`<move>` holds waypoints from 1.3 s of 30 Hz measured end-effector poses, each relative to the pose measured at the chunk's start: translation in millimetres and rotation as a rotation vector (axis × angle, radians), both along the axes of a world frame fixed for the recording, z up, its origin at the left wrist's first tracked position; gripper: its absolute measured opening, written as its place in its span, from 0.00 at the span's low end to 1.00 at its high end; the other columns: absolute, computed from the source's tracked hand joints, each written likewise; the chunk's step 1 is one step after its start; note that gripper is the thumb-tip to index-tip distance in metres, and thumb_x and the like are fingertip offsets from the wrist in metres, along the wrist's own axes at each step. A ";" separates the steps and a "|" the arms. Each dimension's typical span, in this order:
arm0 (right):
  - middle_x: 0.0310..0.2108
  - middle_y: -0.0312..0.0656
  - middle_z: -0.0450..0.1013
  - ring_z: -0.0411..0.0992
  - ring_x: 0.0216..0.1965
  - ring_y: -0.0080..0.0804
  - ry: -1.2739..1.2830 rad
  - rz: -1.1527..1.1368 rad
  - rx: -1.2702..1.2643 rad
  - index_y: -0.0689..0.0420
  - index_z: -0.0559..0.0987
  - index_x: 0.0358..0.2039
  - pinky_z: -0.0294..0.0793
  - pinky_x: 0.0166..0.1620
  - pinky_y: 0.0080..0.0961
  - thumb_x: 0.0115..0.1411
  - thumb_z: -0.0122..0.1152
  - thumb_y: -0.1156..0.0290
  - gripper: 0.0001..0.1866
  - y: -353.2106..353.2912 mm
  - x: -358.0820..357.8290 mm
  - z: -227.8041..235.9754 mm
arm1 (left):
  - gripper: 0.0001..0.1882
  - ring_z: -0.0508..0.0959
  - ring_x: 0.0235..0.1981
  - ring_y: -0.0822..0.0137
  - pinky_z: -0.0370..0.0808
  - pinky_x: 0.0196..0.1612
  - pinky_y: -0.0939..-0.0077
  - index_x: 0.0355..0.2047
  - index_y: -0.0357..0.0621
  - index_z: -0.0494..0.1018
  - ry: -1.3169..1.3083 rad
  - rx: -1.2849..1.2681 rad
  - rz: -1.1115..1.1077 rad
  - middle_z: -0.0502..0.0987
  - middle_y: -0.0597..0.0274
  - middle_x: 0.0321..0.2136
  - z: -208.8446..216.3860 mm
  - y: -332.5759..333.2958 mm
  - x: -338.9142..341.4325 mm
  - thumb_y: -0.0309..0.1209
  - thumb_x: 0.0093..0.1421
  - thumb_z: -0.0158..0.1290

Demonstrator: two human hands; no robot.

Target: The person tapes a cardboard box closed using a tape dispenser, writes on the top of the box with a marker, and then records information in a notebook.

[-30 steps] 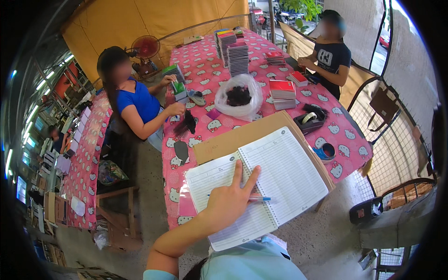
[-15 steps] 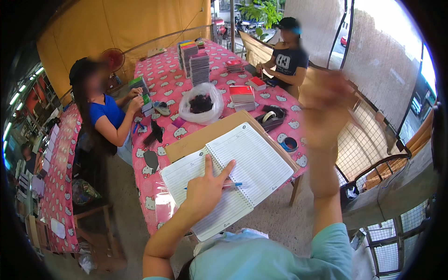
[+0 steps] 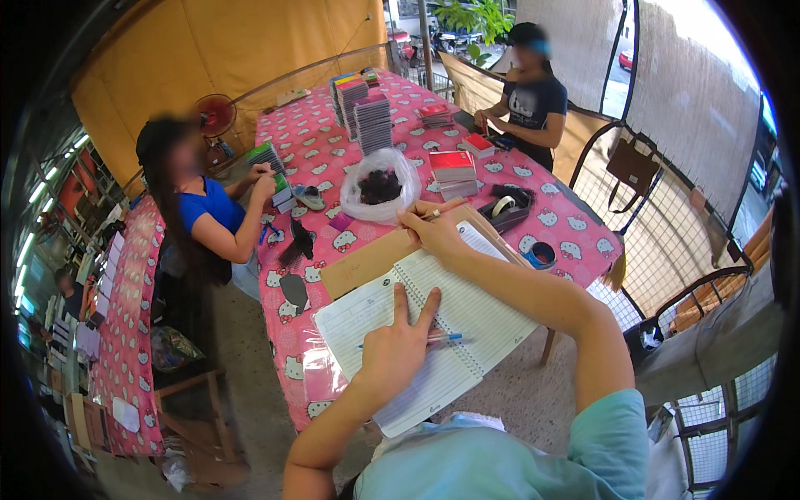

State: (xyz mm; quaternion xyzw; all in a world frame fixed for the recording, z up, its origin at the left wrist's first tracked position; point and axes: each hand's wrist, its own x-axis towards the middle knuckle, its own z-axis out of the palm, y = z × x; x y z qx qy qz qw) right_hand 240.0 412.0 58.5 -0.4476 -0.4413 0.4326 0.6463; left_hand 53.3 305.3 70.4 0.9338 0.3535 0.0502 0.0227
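Note:
A spiral notebook [image 3: 350, 321] with lined pages lies spread on a brown cardboard folder [image 3: 360, 265] at the near edge of the table. My left hand [image 3: 396, 350] presses on it, index and middle fingers stretched apart over the left page and the spiral. Beneath that hand a blue pen [image 3: 448, 337] lies across the spiral. Over the top of the right page, my right hand [image 3: 435, 232] is closed around a slim reddish-brown pencil [image 3: 454, 202], its end pointing up and right. The pencil's tip is hidden, so contact with the paper is unclear.
Beyond the notebook are a plastic bag [image 3: 407, 177] of dark hair-like fibres, a tape dispenser [image 3: 502, 212], a blue tape roll [image 3: 540, 255] and stacks of red-topped booklets [image 3: 452, 167]. Taller stacks [image 3: 372, 125] stand farther back. One person sits left, another far right, both handling items.
My right hand has come down from the air at the right to the notebook's upper part, now showing the pencil. My left hand stays on the pages. The view has shifted slightly.

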 end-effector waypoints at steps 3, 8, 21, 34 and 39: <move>0.13 0.31 0.65 0.57 0.12 0.14 -0.015 0.016 0.050 0.60 0.77 0.25 0.52 0.15 0.16 0.63 0.59 0.63 0.14 -2.4 6.6 -2.2 | 0.31 0.80 0.19 0.49 0.77 0.19 0.60 0.66 0.61 0.54 -0.034 0.019 -0.019 0.59 0.26 0.59 1.2 0.1 0.3 0.49 0.65 0.43; 0.14 0.31 0.65 0.59 0.12 0.14 0.127 -0.006 0.006 0.59 0.76 0.24 0.55 0.16 0.15 0.62 0.60 0.63 0.14 1.7 14.9 -2.8 | 0.30 0.80 0.19 0.49 0.77 0.18 0.60 0.66 0.60 0.55 -0.035 0.015 -0.018 0.59 0.26 0.59 0.7 -0.1 -0.2 0.49 0.65 0.42; 0.14 0.31 0.66 0.60 0.13 0.14 0.075 0.015 -0.008 0.59 0.76 0.25 0.55 0.17 0.16 0.62 0.61 0.62 0.14 -1.3 11.7 -2.3 | 0.31 0.81 0.22 0.49 0.78 0.22 0.59 0.66 0.63 0.55 -0.009 -0.004 -0.016 0.59 0.28 0.59 7.0 2.1 -0.5 0.45 0.63 0.47; 0.13 0.31 0.64 0.57 0.11 0.15 0.051 -0.001 -0.010 0.60 0.76 0.26 0.54 0.16 0.16 0.62 0.60 0.63 0.14 -1.4 9.9 -0.2 | 0.35 0.81 0.25 0.46 0.79 0.26 0.56 0.67 0.68 0.52 0.052 -0.047 0.018 0.56 0.33 0.62 12.5 8.9 0.3 0.40 0.60 0.51; 0.13 0.33 0.66 0.59 0.10 0.16 0.127 -0.078 0.125 0.58 0.76 0.25 0.56 0.16 0.15 0.61 0.61 0.65 0.11 3.5 35.0 24.9 | 0.34 0.81 0.23 0.49 0.78 0.24 0.58 0.68 0.65 0.50 0.082 -0.052 -0.014 0.53 0.27 0.62 8.9 9.4 0.6 0.44 0.62 0.48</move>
